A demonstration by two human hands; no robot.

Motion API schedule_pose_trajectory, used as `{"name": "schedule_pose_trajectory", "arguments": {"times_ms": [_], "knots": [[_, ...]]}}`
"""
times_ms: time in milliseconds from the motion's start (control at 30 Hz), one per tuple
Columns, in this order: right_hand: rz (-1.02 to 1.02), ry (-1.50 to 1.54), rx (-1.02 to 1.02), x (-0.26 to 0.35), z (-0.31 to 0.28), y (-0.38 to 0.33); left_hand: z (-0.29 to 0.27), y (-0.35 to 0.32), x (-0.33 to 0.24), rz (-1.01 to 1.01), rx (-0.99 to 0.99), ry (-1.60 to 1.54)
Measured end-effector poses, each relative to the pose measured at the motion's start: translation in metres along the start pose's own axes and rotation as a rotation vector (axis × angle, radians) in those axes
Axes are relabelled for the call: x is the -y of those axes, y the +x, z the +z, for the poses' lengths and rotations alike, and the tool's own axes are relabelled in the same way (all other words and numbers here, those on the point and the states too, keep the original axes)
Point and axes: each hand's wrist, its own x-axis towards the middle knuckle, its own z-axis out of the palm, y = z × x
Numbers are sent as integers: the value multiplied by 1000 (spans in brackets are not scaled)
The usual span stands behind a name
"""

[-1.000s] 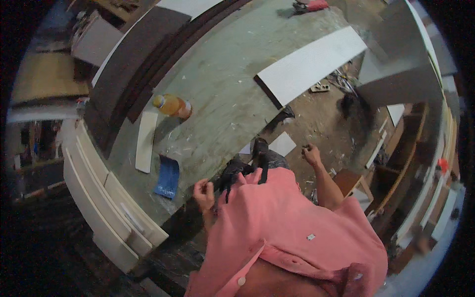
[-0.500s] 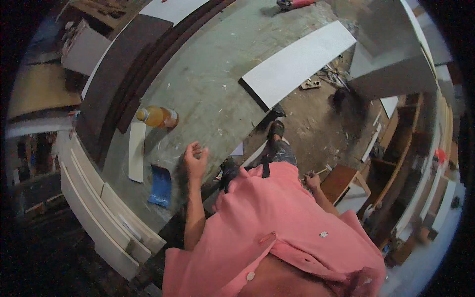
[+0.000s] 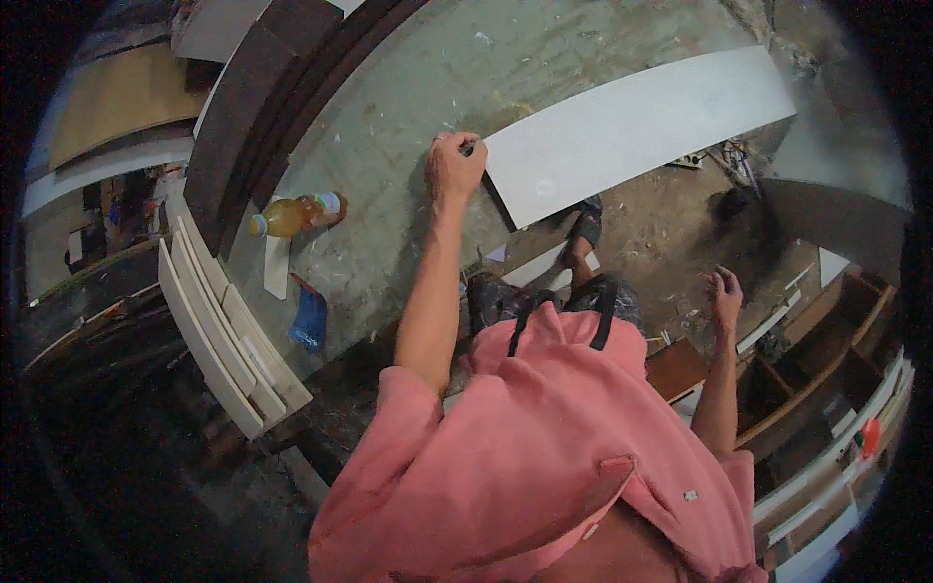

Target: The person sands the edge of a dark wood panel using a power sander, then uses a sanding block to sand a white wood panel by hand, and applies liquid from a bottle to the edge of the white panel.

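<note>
My left hand [image 3: 457,169] is over the green worktop [image 3: 379,194], right beside the near left end of a long white board [image 3: 632,136]. Its fingers are curled in toward the thumb; whether they touch the board or hold something small I cannot make out. The board lies across the worktop, jutting past its right edge, with a dark end face. My right hand [image 3: 725,299] hangs above the floor on the right, fingers loosely bent and apart, with nothing seen in it.
A bottle of amber liquid [image 3: 296,215], a white strip [image 3: 277,268] and a blue sheet piece [image 3: 308,317] lie to the left. Dark panels [image 3: 253,117] and pale boards [image 3: 219,340] line that side. A wooden cabinet frame [image 3: 816,330] lies at right, with cables [image 3: 736,167] on the floor.
My left hand has reached forward and right from near the blue piece to the board's end, its fingers curling. My right hand has swung forward and outward. The view has shifted.
</note>
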Motion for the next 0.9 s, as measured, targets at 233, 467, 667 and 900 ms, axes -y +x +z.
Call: {"name": "schedule_pose_trajectory", "arguments": {"times_ms": [233, 467, 667, 900], "knots": [[175, -102, 63, -55, -27, -15, -4, 53, -17, 113, 368, 141], [136, -129, 189, -57, 13, -44, -14, 92, -40, 363, 751, 501], [243, -33, 33, -37, 25, -52, -18, 93, -54, 556, 813, 784], [187, -163, -29, -71, 40, -81, -10, 98, -5, 391, 589, 347]]}}
